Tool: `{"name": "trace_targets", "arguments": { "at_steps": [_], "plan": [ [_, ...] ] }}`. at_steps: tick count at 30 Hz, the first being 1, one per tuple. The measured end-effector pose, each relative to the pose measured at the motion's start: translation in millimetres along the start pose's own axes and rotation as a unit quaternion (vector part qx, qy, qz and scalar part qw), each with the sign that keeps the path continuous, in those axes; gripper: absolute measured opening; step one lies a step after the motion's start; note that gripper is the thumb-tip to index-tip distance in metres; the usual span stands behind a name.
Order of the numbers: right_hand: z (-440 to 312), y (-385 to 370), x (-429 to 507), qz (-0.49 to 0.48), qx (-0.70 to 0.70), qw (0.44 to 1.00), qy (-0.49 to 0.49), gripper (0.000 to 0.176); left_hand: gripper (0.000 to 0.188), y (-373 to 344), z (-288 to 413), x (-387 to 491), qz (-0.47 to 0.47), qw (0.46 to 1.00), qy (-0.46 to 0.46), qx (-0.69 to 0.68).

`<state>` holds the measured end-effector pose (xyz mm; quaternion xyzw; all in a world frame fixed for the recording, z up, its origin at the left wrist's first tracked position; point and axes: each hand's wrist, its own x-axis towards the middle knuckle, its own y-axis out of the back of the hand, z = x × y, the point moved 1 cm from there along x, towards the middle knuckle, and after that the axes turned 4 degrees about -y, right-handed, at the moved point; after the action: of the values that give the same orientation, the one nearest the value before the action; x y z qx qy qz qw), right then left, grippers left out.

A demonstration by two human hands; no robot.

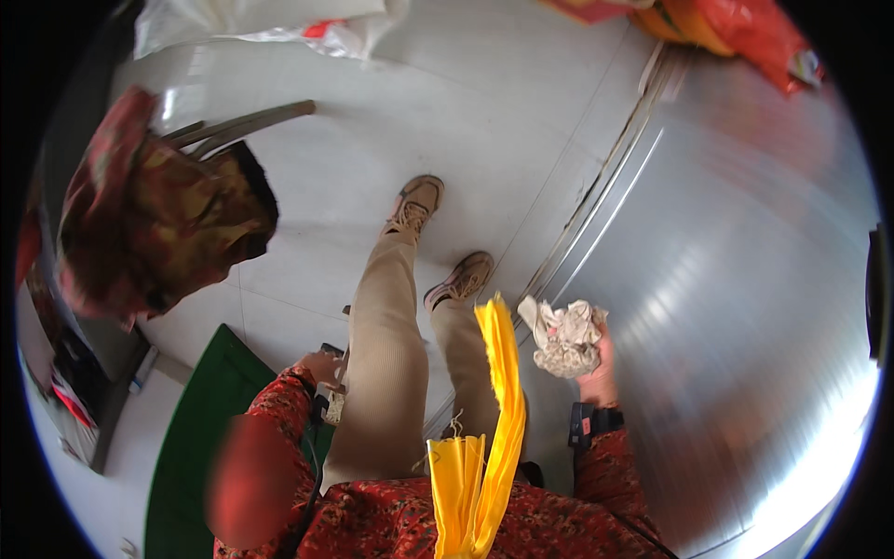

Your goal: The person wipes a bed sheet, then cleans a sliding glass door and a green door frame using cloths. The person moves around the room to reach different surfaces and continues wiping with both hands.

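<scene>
My right hand (599, 374) is closed around a crumpled off-white cloth (567, 337), held out in front of the shiny metal surface (705, 279) on the right. My left hand (323, 367) hangs beside my left thigh, against a thin brown edge, perhaps part of a seat. A small dark object shows by its fingers, and whether they grip anything is unclear. Two yellow fabric strips (506, 377) with frayed ends hang in front of my red patterned top (377, 517).
A camouflage-patterned cloth (167, 216) hangs over a wooden-framed piece at left. A green panel (202, 419) curves below it. White plastic bags (265, 21) lie at the far edge, and red and orange packaging (740, 35) at far right. Grey tiles (447, 119) cover the floor.
</scene>
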<state>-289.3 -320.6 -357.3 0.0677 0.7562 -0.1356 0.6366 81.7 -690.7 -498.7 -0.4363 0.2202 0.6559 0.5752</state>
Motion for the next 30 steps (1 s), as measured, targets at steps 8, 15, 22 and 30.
{"name": "trace_targets", "arguments": {
  "at_steps": [8,15,22,30],
  "plan": [
    [-7.7,6.3,17.8,-0.117,0.117,0.986,-0.022,0.047,0.053,-1.5,-13.2,-31.8,-0.123,0.991,-0.057,-0.005],
    [-19.3,-3.1,28.9,-0.188,0.111,0.975,0.044,0.059,0.049,37.4,-48.4,-47.3,-0.156,0.985,-0.066,-0.001],
    [-74.7,-36.7,81.9,-0.076,0.031,0.986,0.142,0.054,0.046,105.1,-76.9,-69.0,-0.148,0.987,-0.042,-0.043],
    [-113.6,-79.3,91.2,-0.173,0.012,0.958,0.229,0.048,0.042,199.1,-68.5,-79.5,-0.083,0.994,-0.050,-0.058]
  ]
}}
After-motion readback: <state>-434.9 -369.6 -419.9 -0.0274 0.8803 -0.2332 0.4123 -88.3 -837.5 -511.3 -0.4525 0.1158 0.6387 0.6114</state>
